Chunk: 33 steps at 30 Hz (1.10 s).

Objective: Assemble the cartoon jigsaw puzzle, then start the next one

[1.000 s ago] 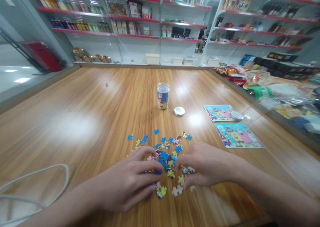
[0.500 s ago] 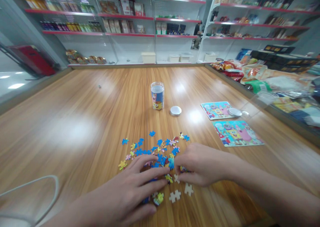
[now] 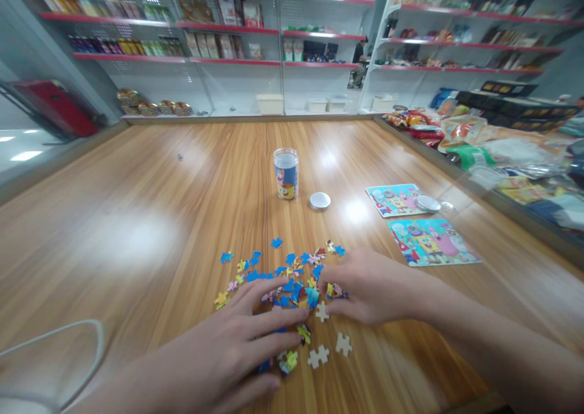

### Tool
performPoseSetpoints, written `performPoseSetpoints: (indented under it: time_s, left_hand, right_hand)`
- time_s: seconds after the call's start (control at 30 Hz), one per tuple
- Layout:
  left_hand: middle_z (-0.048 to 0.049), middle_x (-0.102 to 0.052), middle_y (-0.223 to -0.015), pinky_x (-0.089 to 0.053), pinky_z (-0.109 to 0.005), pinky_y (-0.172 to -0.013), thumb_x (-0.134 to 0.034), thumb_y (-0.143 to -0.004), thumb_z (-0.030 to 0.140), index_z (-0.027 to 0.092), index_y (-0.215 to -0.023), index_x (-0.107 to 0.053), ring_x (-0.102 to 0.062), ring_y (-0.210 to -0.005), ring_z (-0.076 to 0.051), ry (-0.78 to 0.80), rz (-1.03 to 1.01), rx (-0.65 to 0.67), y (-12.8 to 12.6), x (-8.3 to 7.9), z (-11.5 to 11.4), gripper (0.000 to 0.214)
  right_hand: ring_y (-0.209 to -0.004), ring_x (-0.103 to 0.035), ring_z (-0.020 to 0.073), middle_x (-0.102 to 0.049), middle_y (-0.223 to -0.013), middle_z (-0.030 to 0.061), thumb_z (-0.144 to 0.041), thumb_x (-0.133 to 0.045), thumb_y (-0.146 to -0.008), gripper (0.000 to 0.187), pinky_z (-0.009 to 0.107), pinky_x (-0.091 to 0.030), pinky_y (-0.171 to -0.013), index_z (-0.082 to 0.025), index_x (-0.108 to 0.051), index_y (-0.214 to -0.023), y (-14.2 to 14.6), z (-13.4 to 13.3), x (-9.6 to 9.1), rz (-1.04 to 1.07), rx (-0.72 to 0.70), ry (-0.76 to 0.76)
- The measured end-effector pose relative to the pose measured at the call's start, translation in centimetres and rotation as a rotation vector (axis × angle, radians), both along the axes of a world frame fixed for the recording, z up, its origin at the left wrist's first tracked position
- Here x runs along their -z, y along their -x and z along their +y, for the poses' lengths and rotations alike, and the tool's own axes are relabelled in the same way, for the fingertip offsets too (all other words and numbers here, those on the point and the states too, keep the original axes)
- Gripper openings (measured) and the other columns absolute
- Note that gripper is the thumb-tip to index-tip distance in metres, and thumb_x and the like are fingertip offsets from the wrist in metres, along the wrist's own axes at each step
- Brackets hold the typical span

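Puzzle pieces point(image 3: 297, 292) look blue, yellow, pink; one jar point(image 3: 286, 181), two picture cards point(image 3: 435, 244). Left fingers point(image 3: 278, 321) spread; right fingers point(image 3: 345, 308), can't tell.

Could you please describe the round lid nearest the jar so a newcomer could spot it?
On the wooden table, beyond the puzzle pieces, stands a clear jar. The round lid lies just to its right, flat on bare wood; the similar disc farther right overlaps a picture card.

jigsaw pieces point(image 3: 288, 285) in a loose, part-overlapping scatter on the bench point(image 3: 182, 219): many blue, some yellow and pink. several partly hidden by my left grip point(image 3: 237, 341). three pale pieces point(image 3: 318, 357), blank side up, nearer me, one just beside my right grip point(image 3: 365, 286).
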State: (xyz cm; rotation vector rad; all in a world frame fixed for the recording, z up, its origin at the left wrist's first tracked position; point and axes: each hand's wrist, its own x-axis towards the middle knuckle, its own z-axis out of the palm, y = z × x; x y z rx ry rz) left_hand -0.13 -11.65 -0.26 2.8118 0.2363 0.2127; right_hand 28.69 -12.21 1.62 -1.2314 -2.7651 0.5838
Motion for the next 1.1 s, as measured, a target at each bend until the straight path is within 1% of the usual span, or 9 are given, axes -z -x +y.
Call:
performPoseSetpoints:
  time_s: [0.13,0.27,0.5,0.67,0.77,0.83,0.9,1.03,1.1]
  left_hand:
    - [-0.009,-0.054,-0.145,-0.04,-0.054,-0.115,-0.065,-0.092,0.026,0.02,-0.135,-0.055,-0.038,-0.14,-0.034,0.024,-0.026,-0.029,-0.1,-0.2,-0.2,0.044]
    - [-0.0096,-0.062,-0.13,-0.042,-0.05,-0.112,-0.063,-0.094,0.026,0.019,-0.128,-0.059,-0.048,-0.127,-0.031,0.036,-0.038,-0.053,-0.3,-0.3,-0.3,0.035]
    - [-0.008,-0.063,-0.126,-0.04,-0.05,-0.114,-0.063,-0.094,0.022,0.021,-0.126,-0.06,-0.047,-0.128,-0.029,0.041,-0.065,-0.047,-0.3,-0.1,-0.2,0.032]
    - [-0.0092,-0.062,-0.127,-0.04,-0.052,-0.114,-0.061,-0.096,0.025,0.021,-0.126,-0.06,-0.045,-0.129,-0.03,0.057,-0.044,-0.076,-0.2,0.0,0.0,0.03]
    - [-0.0095,-0.063,-0.125,-0.041,-0.051,-0.113,-0.06,-0.097,0.026,0.02,-0.126,-0.06,-0.045,-0.127,-0.03,0.064,-0.049,-0.079,-0.3,0.0,0.0,0.03]
    - [-0.0099,-0.063,-0.123,-0.042,-0.05,-0.112,-0.061,-0.096,0.025,0.02,-0.126,-0.06,-0.046,-0.126,-0.03,0.064,-0.068,-0.087,-0.3,0.0,0.0,0.031]
    - [-0.0102,-0.063,-0.122,-0.043,-0.049,-0.111,-0.062,-0.095,0.024,0.02,-0.127,-0.06,-0.047,-0.125,-0.03,0.06,-0.088,-0.099,-0.3,0.1,0.0,0.032]
    - [-0.011,-0.062,-0.12,-0.044,-0.049,-0.11,-0.061,-0.094,0.02,0.019,-0.127,-0.06,-0.048,-0.122,-0.029,0.051,-0.104,-0.116,-0.2,0.4,-0.1,0.033]
    - [-0.0114,-0.062,-0.119,-0.044,-0.049,-0.109,-0.061,-0.094,0.019,0.018,-0.129,-0.059,-0.048,-0.121,-0.03,0.051,-0.101,-0.111,-0.1,0.5,-0.1,0.035]
  right_hand:
    - [-0.071,-0.067,0.0193,-0.074,-0.078,0.0036,-0.038,-0.074,-0.083,0.02,0.028,-0.032,-0.058,-0.021,-0.073,-0.094,0.7,-0.5,0.3,-0.037,-0.058,0.056]
    - [-0.065,-0.064,0.0176,-0.072,-0.073,0.004,-0.034,-0.071,-0.085,0.017,0.028,-0.029,-0.056,-0.019,-0.074,-0.09,1.0,-0.7,0.4,-0.053,-0.084,0.045]
    - [-0.062,-0.058,0.0133,-0.069,-0.069,0.0031,-0.022,-0.055,-0.089,0.018,0.026,-0.032,-0.056,-0.017,-0.07,-0.079,1.0,-0.7,0.8,0.022,-0.154,0.003]
    - [-0.062,-0.058,0.013,-0.068,-0.07,0.0016,-0.017,-0.057,-0.084,0.013,0.026,-0.032,-0.057,-0.018,-0.069,-0.085,1.0,-0.7,1.0,0.033,-0.106,-0.02]
    - [-0.069,-0.063,0.0155,-0.07,-0.076,0.0013,-0.027,-0.063,-0.087,0.011,0.027,-0.035,-0.059,-0.02,-0.07,-0.093,1.2,-1.0,1.0,0.1,-0.136,-0.002]
    - [-0.073,-0.066,0.0179,-0.073,-0.079,0.0018,-0.042,-0.069,-0.087,0.022,0.027,-0.037,-0.059,-0.021,-0.071,-0.095,1.6,-1.5,1.0,0.101,-0.185,0.039]
    - [-0.071,-0.067,0.0191,-0.074,-0.076,0.0027,-0.047,-0.072,-0.085,0.028,0.028,-0.035,-0.056,-0.02,-0.072,-0.093,1.9,-1.9,1.1,0.052,-0.213,0.076]
    - [-0.061,-0.064,0.0166,-0.074,-0.071,0.0028,-0.033,-0.067,-0.086,0.015,0.028,-0.033,-0.053,-0.019,-0.073,-0.085,2.3,-2.3,1.3,0.009,-0.205,0.08]
    - [-0.059,-0.063,0.016,-0.073,-0.069,0.0035,-0.029,-0.064,-0.085,0.014,0.028,-0.033,-0.053,-0.018,-0.073,-0.082,2.4,-2.3,1.3,0.019,-0.2,0.052]
